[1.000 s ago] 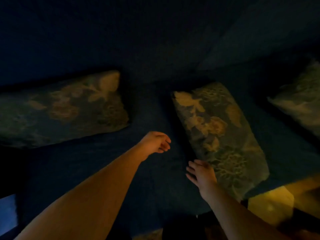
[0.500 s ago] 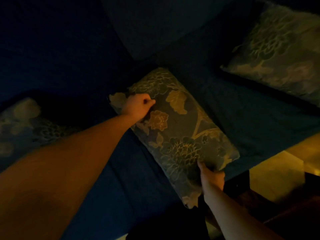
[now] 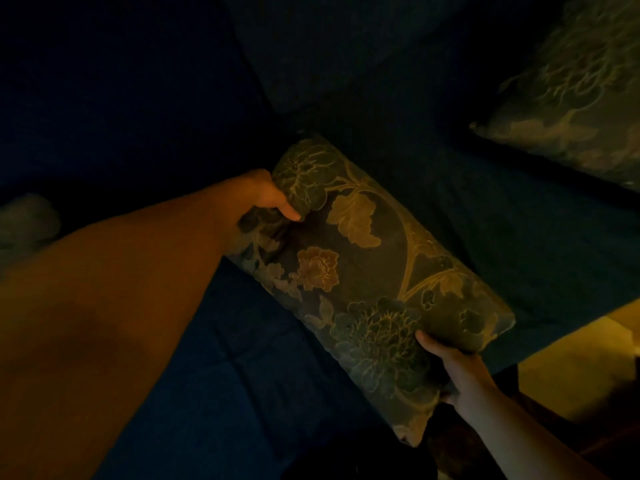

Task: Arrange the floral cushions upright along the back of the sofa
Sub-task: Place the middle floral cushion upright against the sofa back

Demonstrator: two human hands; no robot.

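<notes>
The scene is very dim. A floral cushion (image 3: pixel 374 271) with pale leaves and blossoms lies slantwise over the dark blue sofa seat (image 3: pixel 242 375). My left hand (image 3: pixel 259 199) grips its far left corner, thumb pressed into the bunched fabric. My right hand (image 3: pixel 453 368) holds its near right edge from below, fingers hidden under it. A second floral cushion (image 3: pixel 571 98) rests at the upper right on the seat. Part of a third floral cushion (image 3: pixel 27 220) shows at the left edge, behind my left forearm.
The dark sofa back (image 3: pixel 346 57) rises behind the cushions, with a corner between two back sections above the held cushion. At the lower right, past the seat's front edge, a yellow-lit floor (image 3: pixel 575 368) is visible.
Both hands went from empty above the seat to gripping the middle cushion. Its left corner is now bunched and raised, and the view has moved closer and to the right.
</notes>
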